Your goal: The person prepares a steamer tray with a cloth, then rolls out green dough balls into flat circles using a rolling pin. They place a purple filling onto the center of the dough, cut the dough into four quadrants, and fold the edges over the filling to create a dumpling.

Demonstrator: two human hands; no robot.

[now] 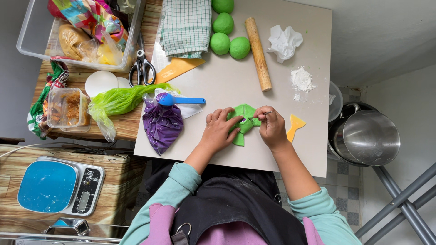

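Far left there's a blue-topped kitchen scale (60, 186) sitting on a wood-pattern surface, and above it a small clear tub (66, 108) with brownish crumbs. A bigger clear plastic bin (27, 43) in the top corner holds bagged stuff. Moving along: a white round lid (101, 83), black-handled scissors (141, 68), a crumpled green plastic bag (120, 100), and an orange scraper (178, 68) poking out from under a green checked towel (184, 25).

On the pale work board (227, 77) there's a purple bag (162, 124) of filling with a blue spoon (175, 100) resting across the top of it. Then the left hand (219, 129), fingers spread and pressing down flat on a folded piece of green dough (243, 123) (so more pinning it than gripping it). The dough lies near the front edge of the board, right between both hands, with a bit of purple showing at its middle. The right hand (271, 128) is pinched shut around a thin metal tool (262, 115), tip pointing at the dough.

Above them: four green dough balls (229, 34) and a wooden rolling pin (258, 53) just beside them. Further right, a crumpled white tissue (284, 41), a little heap of flour (302, 79), and a small yellow scraper (295, 127) next to the right hand. Off the board, stacked steel pots (370, 136).
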